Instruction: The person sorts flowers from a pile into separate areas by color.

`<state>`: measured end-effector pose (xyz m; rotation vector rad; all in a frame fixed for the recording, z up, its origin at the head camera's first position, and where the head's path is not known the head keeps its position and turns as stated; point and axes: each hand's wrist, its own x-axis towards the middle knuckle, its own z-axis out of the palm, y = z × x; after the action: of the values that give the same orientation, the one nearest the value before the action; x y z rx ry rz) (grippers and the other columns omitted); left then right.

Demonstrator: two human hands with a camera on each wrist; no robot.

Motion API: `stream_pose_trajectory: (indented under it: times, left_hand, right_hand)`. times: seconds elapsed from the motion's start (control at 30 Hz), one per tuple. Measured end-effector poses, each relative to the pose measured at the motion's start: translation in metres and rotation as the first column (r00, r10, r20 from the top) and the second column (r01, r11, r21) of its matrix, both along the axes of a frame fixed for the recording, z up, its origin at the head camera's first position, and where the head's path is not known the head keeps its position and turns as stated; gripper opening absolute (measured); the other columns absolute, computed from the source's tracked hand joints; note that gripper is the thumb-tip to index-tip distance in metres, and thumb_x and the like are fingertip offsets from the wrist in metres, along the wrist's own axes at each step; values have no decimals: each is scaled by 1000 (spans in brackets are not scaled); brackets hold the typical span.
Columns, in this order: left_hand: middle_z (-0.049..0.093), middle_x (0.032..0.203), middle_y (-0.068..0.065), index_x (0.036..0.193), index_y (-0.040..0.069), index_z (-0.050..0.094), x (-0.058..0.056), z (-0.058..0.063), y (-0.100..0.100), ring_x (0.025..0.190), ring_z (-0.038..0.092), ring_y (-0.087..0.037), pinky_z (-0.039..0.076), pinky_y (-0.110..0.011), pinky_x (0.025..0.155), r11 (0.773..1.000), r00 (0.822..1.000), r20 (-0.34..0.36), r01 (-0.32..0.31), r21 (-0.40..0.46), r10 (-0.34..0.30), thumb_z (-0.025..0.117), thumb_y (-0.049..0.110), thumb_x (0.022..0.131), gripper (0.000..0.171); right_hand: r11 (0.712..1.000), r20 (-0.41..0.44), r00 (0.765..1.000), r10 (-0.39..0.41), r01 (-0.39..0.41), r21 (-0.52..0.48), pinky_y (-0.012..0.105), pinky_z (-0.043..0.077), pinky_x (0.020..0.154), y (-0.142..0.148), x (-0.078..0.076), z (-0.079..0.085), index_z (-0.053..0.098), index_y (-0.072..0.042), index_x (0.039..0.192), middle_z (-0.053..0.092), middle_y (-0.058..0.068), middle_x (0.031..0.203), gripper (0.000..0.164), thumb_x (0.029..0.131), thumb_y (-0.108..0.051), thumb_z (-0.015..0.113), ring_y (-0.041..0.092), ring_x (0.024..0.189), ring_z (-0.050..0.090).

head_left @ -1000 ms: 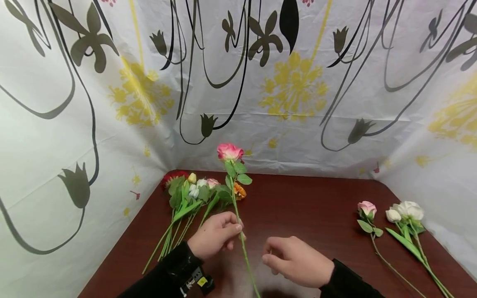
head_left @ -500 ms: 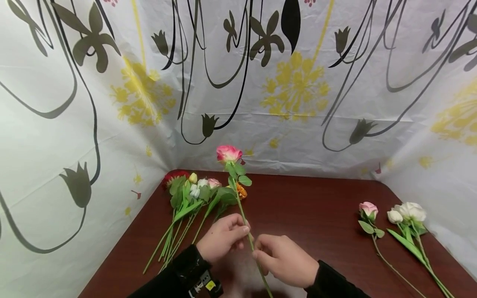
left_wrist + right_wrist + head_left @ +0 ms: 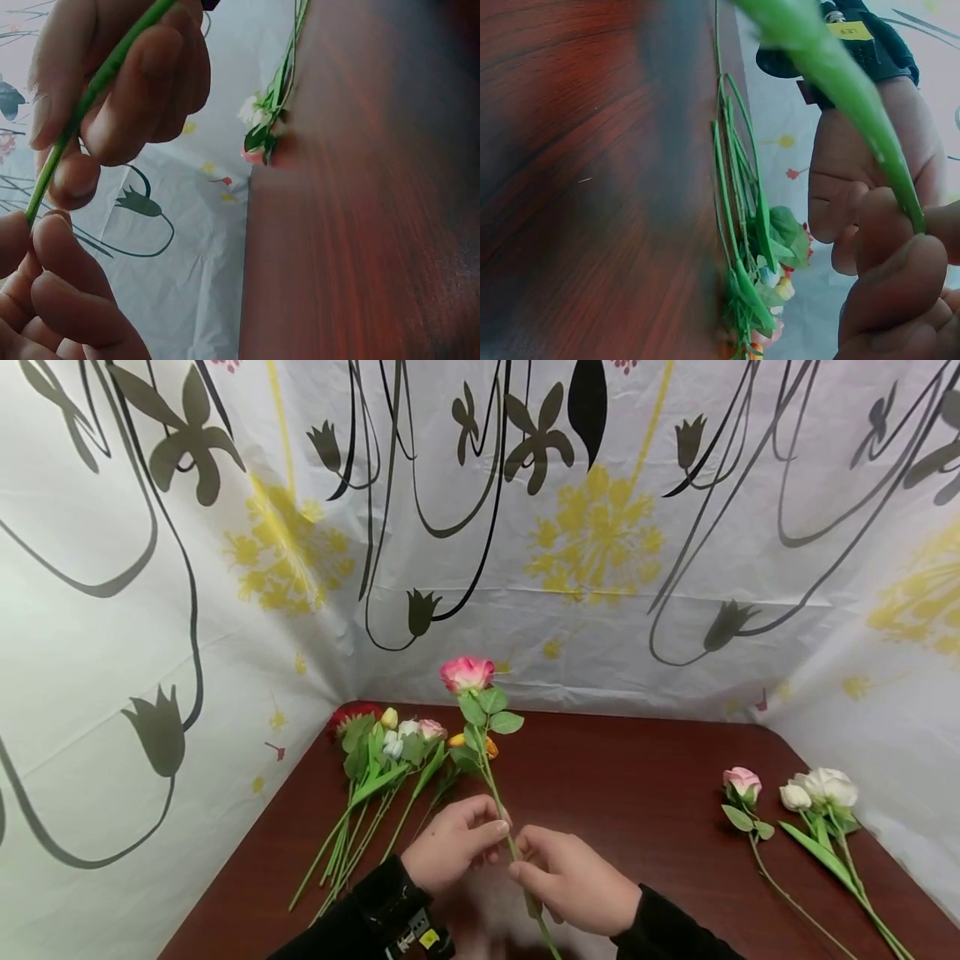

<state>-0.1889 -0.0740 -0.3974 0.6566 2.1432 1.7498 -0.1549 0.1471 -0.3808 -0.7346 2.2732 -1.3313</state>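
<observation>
A pink rose (image 3: 467,674) stands on a long green stem (image 3: 501,806), upright and leaning slightly, above the dark red table (image 3: 637,793). My left hand (image 3: 497,832) pinches the stem between thumb and fingers, and my right hand (image 3: 522,870) pinches it just below, the two hands touching. In the left wrist view the stem (image 3: 96,81) runs between curled fingers. The right wrist view shows the stem (image 3: 840,90) close up, with the left hand (image 3: 870,172) behind it and the right fingers (image 3: 889,300) curled round it.
A bunch of mixed flowers (image 3: 382,747) lies on the table at the left, stems toward me; it also appears as the bunch (image 3: 757,262) in the right wrist view. A small pink rose (image 3: 741,781) and white flowers (image 3: 825,787) lie at the right. Patterned sheets wall the table.
My right hand has moved left and taken hold of the stem just below my left hand. The rose has shifted a little to the right.
</observation>
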Motion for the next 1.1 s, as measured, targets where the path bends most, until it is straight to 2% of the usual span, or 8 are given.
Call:
stream_pose_trajectory:
  times: [0.17, 0.33, 0.4, 0.57, 0.73, 0.9, 1.0, 1.1]
  left_hand:
    - [64, 81, -6, 108, 9, 65, -1, -1, 1, 69, 56, -22, 42, -29, 59, 999, 1000, 8, 15, -52, -14, 59, 22, 104, 16]
    - [68, 95, -6, 108, 12, 66, -4, -6, -1, 82, 64, -22, 49, -33, 70, 992, 997, -79, 11, -123, -21, 60, 20, 103, 11]
    - [67, 96, -4, 108, 12, 66, -6, -9, -6, 86, 65, -21, 49, -34, 75, 988, 992, -123, -5, -155, -14, 61, 20, 102, 12]
    - [65, 92, 3, 105, 15, 66, -12, -15, -26, 82, 61, -15, 48, -35, 73, 966, 985, -169, -72, -250, 30, 62, 24, 101, 11]
    - [64, 92, 4, 106, 14, 66, -15, -15, -55, 82, 60, -17, 47, -38, 72, 937, 974, -202, -159, -310, 98, 62, 28, 101, 15]
    - [66, 96, -2, 108, 13, 65, -10, -14, -83, 83, 60, -26, 46, -39, 71, 933, 971, -172, -212, -292, 167, 61, 28, 103, 17]
    - [65, 97, -6, 110, 11, 64, -8, -14, -94, 81, 58, -27, 44, -39, 70, 935, 973, -146, -216, -281, 181, 59, 29, 104, 19]
    - [64, 98, -7, 110, 12, 64, -8, -15, -100, 79, 57, -26, 44, -39, 69, 931, 972, -145, -221, -291, 186, 58, 31, 104, 20]
  right_hand:
    - [1000, -14, 1000, 11, -11, 26, 29, 42, 54, 8, 2, -2, 59, -14, 102, 61, 1, 70, 21, 106, -34, 53, 15, 51, 46]
    - [999, -2, 1000, 20, -20, 42, 30, 43, 55, 29, 1, -2, 58, -14, 104, 62, 4, 75, 25, 107, -38, 51, 15, 54, 46]
    - [999, 6, 1000, 13, -13, 53, 31, 43, 55, 42, 1, -2, 58, -13, 105, 62, 5, 77, 25, 107, -38, 51, 16, 55, 46]
    - [988, -19, 999, -48, 50, 146, 32, 42, 54, 84, 3, -10, 56, -13, 103, 61, 4, 77, 20, 107, -32, 51, 15, 58, 50]
    - [948, -157, 981, -112, 153, 279, 30, 38, 51, 129, 8, -19, 55, -13, 98, 55, -1, 71, 18, 107, -29, 53, 9, 57, 49]
    - [857, -323, 932, -165, 297, 420, 28, 34, 52, 174, 9, -22, 51, -15, 92, 46, -5, 68, 19, 105, -28, 56, 2, 56, 42]
    - [755, -366, 903, -226, 400, 519, 31, 33, 56, 207, 7, -26, 50, -16, 90, 44, -3, 69, 18, 104, -23, 58, 5, 60, 41]
    - [640, -322, 893, -315, 451, 622, 36, 34, 59, 241, 1, -34, 49, -15, 87, 44, 0, 70, 19, 104, -21, 57, 12, 62, 42]
